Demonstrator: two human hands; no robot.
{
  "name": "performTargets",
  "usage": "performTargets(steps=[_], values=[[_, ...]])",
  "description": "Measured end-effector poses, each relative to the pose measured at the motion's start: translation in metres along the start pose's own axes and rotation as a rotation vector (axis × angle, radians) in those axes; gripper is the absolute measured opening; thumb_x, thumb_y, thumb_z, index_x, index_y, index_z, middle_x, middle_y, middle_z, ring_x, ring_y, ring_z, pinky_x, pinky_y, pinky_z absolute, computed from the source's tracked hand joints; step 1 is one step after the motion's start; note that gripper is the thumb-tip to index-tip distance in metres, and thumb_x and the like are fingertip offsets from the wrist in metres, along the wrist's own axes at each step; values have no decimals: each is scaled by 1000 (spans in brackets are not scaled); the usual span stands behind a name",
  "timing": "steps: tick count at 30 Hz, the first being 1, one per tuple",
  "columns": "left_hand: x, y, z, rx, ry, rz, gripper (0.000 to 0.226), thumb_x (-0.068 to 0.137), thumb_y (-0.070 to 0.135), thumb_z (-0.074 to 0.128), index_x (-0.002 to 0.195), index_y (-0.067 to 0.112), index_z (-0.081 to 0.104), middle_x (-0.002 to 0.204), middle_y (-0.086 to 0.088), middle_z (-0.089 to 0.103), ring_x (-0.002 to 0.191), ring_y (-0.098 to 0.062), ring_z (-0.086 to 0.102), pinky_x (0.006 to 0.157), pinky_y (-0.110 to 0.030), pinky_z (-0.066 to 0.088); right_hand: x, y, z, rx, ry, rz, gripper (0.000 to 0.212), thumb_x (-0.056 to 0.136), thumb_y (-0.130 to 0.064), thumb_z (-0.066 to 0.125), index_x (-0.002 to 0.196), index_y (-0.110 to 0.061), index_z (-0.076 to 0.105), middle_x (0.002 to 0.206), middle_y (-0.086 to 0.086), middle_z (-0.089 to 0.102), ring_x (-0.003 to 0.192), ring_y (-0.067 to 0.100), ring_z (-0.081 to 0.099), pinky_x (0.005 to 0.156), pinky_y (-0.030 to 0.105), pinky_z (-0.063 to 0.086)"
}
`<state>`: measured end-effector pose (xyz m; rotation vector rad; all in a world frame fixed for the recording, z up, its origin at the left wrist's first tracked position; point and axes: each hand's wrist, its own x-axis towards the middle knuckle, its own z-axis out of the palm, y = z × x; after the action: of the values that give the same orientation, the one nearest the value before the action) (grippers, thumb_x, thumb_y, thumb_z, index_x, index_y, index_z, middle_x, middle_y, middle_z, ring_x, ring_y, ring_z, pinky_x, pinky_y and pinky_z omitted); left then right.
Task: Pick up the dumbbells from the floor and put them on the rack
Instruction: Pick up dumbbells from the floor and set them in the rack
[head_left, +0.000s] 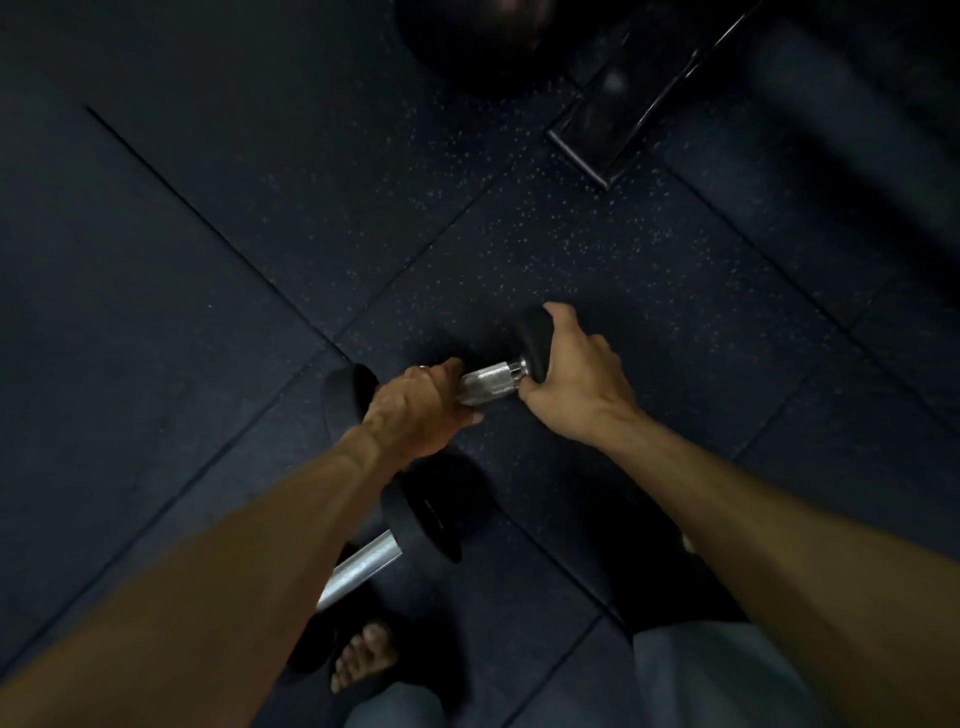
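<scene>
Gripping the knurled steel handle (485, 383), the left hand (415, 410) wraps the dumbbell (532, 345); the right hand (571, 369) cups its rubber head. Likely heavy, rigid, grippy.

The floor (519, 234) is dark rubber matting, flecked with pale specks and cut by straight seams that cross just left of its brightest patch; the light is dim, pooling on that middle patch and fading to near black toward the edges; beyond the patch, far from the viewer, a black metal frame foot (602, 140) lies on the mat at a slant; left of that foot sits a large dark rounded object (467, 47), too shadowed to identify.
</scene>
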<state>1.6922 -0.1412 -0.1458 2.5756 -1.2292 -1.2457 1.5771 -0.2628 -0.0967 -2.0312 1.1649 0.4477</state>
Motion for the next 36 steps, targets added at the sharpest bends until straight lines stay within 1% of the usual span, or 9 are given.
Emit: performTargets(steps=[3, 6, 9, 14, 17, 20, 24, 32, 36], values=[[-29, 19, -34, -41, 1, -23, 36, 84, 43, 65, 110, 22, 53, 105, -7, 65, 100, -29, 61, 78, -39, 48, -22, -22, -40, -43, 9, -67, 83, 89, -20, 73, 155, -20, 22, 103, 4, 59, 98, 23, 61, 78, 28, 47], [-69, 44, -75, -103, 9, -28, 38, 84, 41, 66, 113, 20, 54, 103, -9, 66, 98, -29, 62, 75, -36, 47, -56, -47, -86, -73, 0, -122, 82, 88, -18, 73, 154, -20, 24, 82, -6, 48, 84, 17, 57, 75, 30, 53], [-108, 70, -116, -125, -21, -40, 36, 82, 38, 68, 108, 17, 55, 101, -10, 65, 95, -28, 62, 69, -30, 41, -90, -70, -130, -93, -24, -203, 81, 87, -16, 73, 153, -17, 26, 91, 0, 60, 88, 23, 65, 82, 40, 57], [-188, 133, -208, -126, -53, 9, 39, 80, 37, 71, 107, 16, 53, 97, -2, 59, 87, -19, 56, 70, -29, 42, -163, -111, -233, -168, -4, -308, 68, 85, -17, 71, 142, -17, 34, 94, 3, 56, 98, 30, 61, 86, 42, 53], [-228, 174, -260, -177, -19, 58, 36, 79, 35, 72, 106, 22, 53, 96, 2, 60, 87, -16, 59, 71, -28, 46, -201, -130, -300, -190, 52, -360, 52, 81, -17, 71, 126, -18, 45, 85, 2, 57, 87, 28, 63, 79, 45, 55], [-261, 222, -308, -196, 19, 120, 30, 80, 33, 72, 101, 25, 51, 91, 7, 58, 81, -8, 56, 63, -23, 42, -233, -140, -367, -228, 131, -421, 48, 76, -21, 73, 117, -21, 48, 81, 2, 62, 77, 24, 61, 76, 44, 55], [-291, 297, -362, -151, 67, 170, 35, 81, 35, 71, 108, 23, 52, 97, 6, 59, 89, -13, 59, 69, -25, 43, -268, -135, -459, -221, 184, -494, 42, 76, -18, 71, 113, -19, 51, 82, 1, 63, 72, 21, 62, 69, 42, 55], [-307, 460, -447, -72, 157, 196, 41, 76, 35, 73, 111, 20, 56, 102, 1, 64, 92, -15, 62, 81, -31, 52, -294, -102, -641, -274, 242, -566, 44, 75, -21, 71, 114, -23, 52, 92, 2, 63, 84, 22, 62, 76, 43, 56], [-298, 525, -479, -114, 184, 224, 40, 77, 32, 72, 111, 21, 55, 98, 3, 63, 87, -12, 62, 71, -24, 50, -292, -87, -714, -286, 288, -595, 44, 75, -21, 70, 114, -24, 52, 92, 1, 63, 81, 21, 61, 73, 40, 56]])
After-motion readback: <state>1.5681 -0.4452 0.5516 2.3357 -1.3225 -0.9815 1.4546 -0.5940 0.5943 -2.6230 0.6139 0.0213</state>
